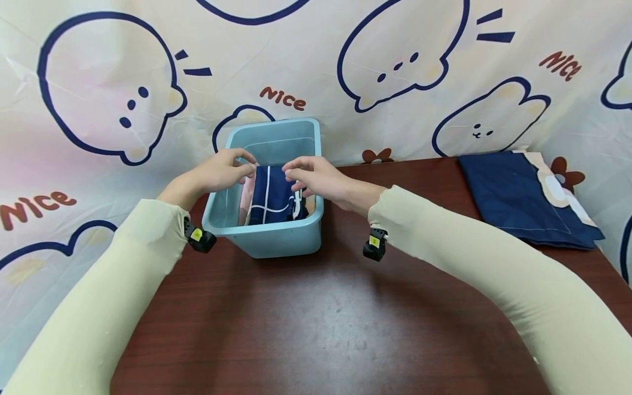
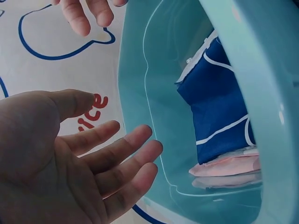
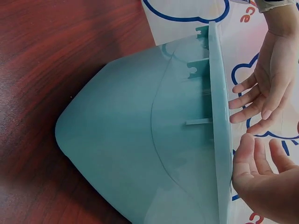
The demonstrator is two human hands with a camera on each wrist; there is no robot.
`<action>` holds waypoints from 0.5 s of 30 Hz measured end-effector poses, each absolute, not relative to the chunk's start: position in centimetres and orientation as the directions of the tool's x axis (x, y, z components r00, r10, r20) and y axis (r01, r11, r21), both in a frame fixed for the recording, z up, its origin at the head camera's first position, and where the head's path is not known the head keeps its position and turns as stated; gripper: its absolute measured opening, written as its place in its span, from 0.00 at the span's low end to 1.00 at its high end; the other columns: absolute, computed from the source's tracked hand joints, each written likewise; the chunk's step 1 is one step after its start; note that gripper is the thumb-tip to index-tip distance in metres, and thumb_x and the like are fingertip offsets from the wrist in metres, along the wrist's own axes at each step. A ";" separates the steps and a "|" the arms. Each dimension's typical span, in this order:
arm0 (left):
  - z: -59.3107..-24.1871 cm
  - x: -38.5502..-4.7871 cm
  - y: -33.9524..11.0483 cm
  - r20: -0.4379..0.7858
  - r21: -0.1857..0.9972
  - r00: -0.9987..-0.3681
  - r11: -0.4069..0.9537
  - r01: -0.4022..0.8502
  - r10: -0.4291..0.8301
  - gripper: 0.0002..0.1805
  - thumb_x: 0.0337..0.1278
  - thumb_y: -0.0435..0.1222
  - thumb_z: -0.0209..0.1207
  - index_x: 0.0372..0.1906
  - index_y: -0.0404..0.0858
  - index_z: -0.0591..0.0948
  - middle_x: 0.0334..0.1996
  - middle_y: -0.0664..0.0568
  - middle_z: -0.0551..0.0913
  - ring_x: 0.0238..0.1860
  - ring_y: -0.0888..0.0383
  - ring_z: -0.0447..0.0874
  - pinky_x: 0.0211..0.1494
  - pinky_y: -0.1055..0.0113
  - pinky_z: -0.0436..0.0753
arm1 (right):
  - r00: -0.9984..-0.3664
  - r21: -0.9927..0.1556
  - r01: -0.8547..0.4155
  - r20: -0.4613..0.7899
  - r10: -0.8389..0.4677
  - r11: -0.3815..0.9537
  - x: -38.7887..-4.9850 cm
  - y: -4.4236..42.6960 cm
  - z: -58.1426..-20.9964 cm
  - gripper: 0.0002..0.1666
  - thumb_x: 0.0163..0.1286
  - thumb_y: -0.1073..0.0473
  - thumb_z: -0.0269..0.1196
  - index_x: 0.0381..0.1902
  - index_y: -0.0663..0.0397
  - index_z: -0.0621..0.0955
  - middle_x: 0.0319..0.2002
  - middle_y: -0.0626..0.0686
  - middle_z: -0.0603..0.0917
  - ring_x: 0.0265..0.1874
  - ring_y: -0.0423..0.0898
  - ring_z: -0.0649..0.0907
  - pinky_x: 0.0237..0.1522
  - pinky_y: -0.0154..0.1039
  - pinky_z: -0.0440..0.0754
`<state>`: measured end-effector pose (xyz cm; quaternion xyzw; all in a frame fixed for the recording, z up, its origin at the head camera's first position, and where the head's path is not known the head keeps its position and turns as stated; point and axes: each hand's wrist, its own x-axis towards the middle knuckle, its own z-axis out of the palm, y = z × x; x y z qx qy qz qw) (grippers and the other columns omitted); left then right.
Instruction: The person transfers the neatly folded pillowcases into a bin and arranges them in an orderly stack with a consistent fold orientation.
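Note:
A light blue bin [image 1: 266, 237] stands on the table near the back wall. Inside it lies dark blue cloth with white lines [image 1: 274, 189], [image 2: 217, 100], beside a folded pink cloth [image 2: 226, 167] on the left. My left hand [image 1: 222, 171], [image 2: 79, 158] hovers over the bin's left side, fingers relaxed and holding nothing. Over the right side hovers my right hand [image 1: 323, 178], [image 3: 264, 172], its fingers loosely bent and empty. In the right wrist view both hands are above the rim, and the bin's outer wall [image 3: 135, 126] fills the middle.
A folded dark blue cloth [image 1: 518, 197] with a light patterned edge lies at the table's back right. The brown tabletop [image 1: 326, 323] stretches in front of the bin. A patterned white sheet [image 1: 306, 55] hangs behind.

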<state>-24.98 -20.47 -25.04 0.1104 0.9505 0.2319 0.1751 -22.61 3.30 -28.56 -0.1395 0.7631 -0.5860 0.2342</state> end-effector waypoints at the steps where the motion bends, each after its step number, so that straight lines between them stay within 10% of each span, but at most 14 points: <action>1: -25.0 -24.9 -20.4 -0.277 0.480 -0.915 0.867 0.133 0.294 0.25 0.78 0.44 0.44 0.69 0.34 0.69 0.64 0.31 0.76 0.60 0.35 0.81 0.66 0.34 0.73 | -0.852 -0.962 0.063 -0.192 -0.488 0.267 -22.6 3.4 -28.6 0.21 0.82 0.52 0.51 0.67 0.52 0.74 0.63 0.56 0.79 0.62 0.56 0.81 0.64 0.51 0.79; 15: -25.4 -24.1 -19.4 -0.250 0.507 -0.913 0.847 0.161 0.323 0.23 0.78 0.42 0.46 0.67 0.34 0.70 0.60 0.31 0.79 0.57 0.37 0.81 0.67 0.33 0.72 | -0.876 -0.982 0.062 -0.138 -0.462 0.177 -22.1 4.4 -29.3 0.21 0.81 0.52 0.53 0.65 0.52 0.76 0.60 0.56 0.82 0.57 0.55 0.83 0.61 0.51 0.81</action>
